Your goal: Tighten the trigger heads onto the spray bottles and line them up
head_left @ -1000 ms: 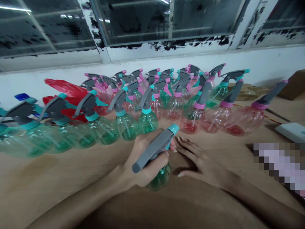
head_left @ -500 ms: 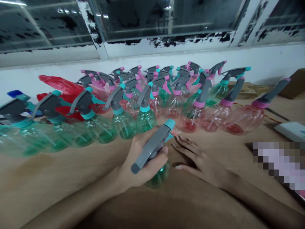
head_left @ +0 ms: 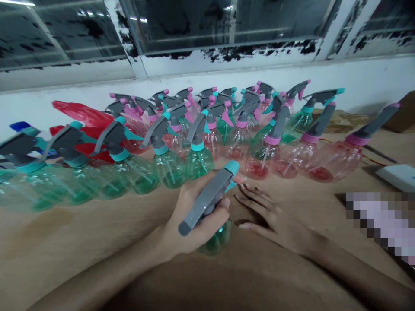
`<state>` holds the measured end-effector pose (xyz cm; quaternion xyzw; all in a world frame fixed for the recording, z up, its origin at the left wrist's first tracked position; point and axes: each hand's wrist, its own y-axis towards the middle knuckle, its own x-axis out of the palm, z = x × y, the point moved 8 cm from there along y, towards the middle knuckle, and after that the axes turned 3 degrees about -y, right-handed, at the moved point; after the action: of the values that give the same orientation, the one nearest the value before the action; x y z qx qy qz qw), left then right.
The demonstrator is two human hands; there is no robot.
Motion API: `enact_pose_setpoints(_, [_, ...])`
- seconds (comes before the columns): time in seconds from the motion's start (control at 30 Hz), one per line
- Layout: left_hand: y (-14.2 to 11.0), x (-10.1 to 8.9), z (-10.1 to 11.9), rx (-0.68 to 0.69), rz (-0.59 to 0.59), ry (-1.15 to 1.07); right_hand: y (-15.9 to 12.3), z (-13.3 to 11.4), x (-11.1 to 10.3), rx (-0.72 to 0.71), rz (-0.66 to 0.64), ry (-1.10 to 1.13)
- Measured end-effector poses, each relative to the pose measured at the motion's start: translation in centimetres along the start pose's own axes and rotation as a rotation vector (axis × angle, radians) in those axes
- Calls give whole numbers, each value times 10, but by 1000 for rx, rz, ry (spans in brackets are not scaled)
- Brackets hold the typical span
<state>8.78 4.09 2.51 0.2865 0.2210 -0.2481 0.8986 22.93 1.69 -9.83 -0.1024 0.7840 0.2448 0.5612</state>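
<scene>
My left hand is wrapped round the neck of a green spray bottle with a grey head and a turquoise nozzle. Part of the bottle is hidden behind the fingers. Just right of it, my right hand lies on the wooden table, fingers stretched out and holding nothing. Beyond the hands stand green spray bottles with turquoise collars in a row on the left. Pink spray bottles with pink collars stand to the right. A little coloured liquid shows in the bottoms of several.
More spray bottles crowd behind, towards the white wall under the windows. A red plastic bag lies among the bottles at left. On the right are a cardboard box, a white box and a blurred-out patch.
Almost nothing differs. Both hands keep their places, and the view has shifted very slightly.
</scene>
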Motion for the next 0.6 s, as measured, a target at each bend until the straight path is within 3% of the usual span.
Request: enact_pose_setpoints(0.6, [-3, 1, -5, -26, -3, 25, 1, -3, -2, -1, -9, -13])
